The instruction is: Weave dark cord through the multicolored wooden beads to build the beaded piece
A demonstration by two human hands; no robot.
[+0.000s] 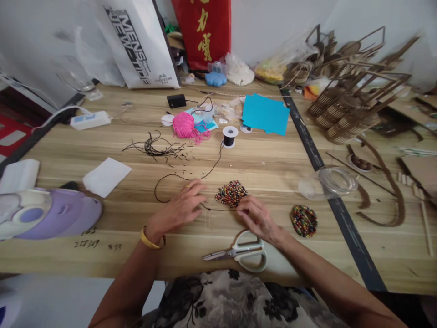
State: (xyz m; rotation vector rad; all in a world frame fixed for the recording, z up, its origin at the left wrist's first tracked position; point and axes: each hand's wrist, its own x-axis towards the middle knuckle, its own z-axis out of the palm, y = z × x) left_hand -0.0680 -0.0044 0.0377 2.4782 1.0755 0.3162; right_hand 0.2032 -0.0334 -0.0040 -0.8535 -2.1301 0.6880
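Note:
My left hand (179, 207) lies over the table with its fingers spread, touching or just above the black cord (218, 209). At the cord's right end, the fingertips of my right hand (256, 216) are pinched together on it. Between and just beyond both hands sits a loose pile of multicoloured beads (231, 193). The cord loops past my left hand up to a white spool (229, 135) wound with black cord. White-handled scissors (242, 251) lie below my right hand, and a coil of strung beads (304, 221) rests to its right.
Cut black cords (153, 146), pink yarn (183, 125) and blue sheets (266, 114) lie further back. A purple and white device (68, 214) stands at the left, near white paper (106, 176). On the right are a clear tape roll (336, 181) and brown woven baskets (351, 109).

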